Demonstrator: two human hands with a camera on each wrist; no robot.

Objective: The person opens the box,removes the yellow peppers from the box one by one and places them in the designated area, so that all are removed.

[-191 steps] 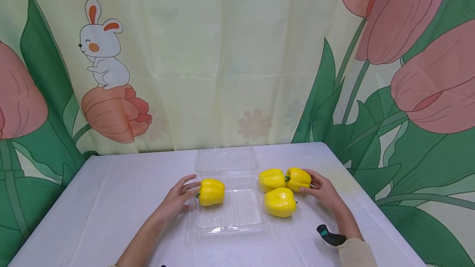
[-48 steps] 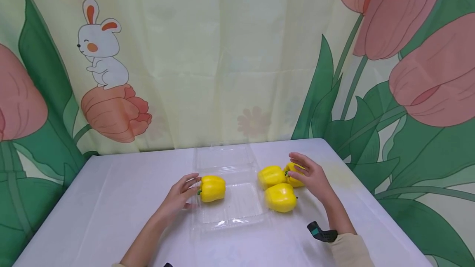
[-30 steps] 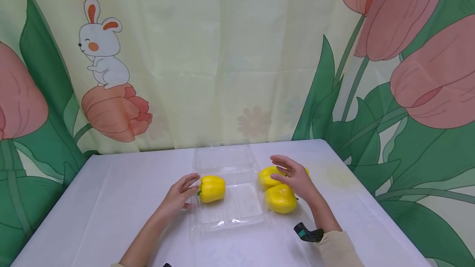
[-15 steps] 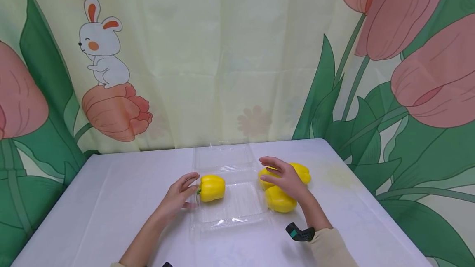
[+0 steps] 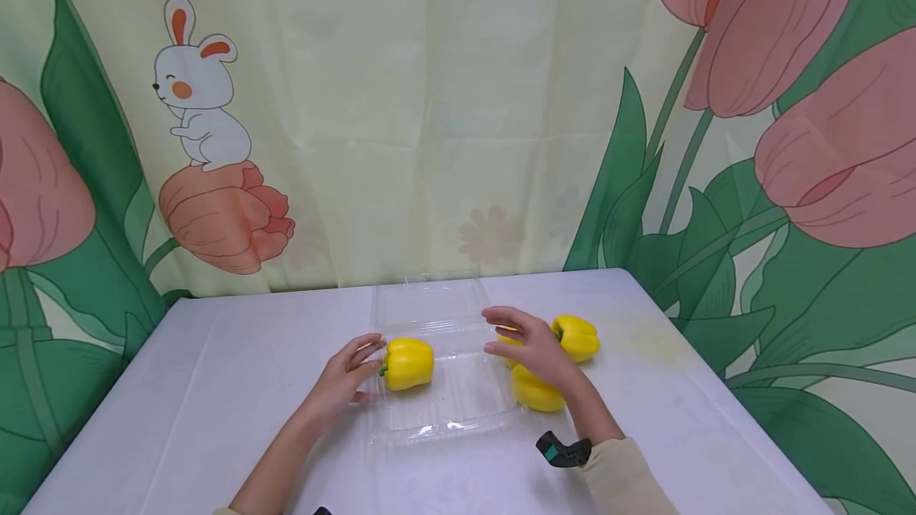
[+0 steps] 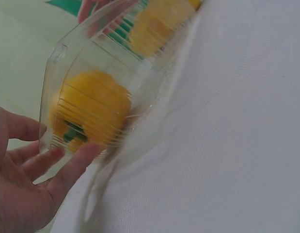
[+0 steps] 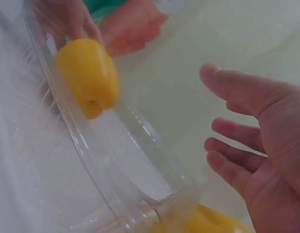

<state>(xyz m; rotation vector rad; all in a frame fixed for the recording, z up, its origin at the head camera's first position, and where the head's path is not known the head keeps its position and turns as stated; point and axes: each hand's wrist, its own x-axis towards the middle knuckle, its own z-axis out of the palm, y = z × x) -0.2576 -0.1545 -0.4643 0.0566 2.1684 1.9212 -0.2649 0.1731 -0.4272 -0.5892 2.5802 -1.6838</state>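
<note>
In the head view a clear plastic clamshell box [image 5: 472,384] lies with its lid [image 5: 429,302] laid back behind it. One yellow bell pepper [image 5: 409,364] sits in its left part, green stem to the left. My left hand [image 5: 343,380] rests spread fingers against the box's left wall, beside that pepper. Holding nothing, my right hand [image 5: 533,344] hovers at the box's right edge with fingers apart. It partly hides two yellow peppers, the nearer pepper [image 5: 537,389] and the one behind [image 5: 510,336]. A third loose pepper [image 5: 576,338] lies right of the hand.
A white cloth covers the table [image 5: 236,388]. Behind it hangs a curtain [image 5: 372,118] printed with tulips and a rabbit. A black wrist strap [image 5: 564,450] is on the right forearm.
My right hand has moved away from the far-right pepper, passing leftward over the other loose peppers to the box's right edge. The left hand and the pepper in the box stay put.
</note>
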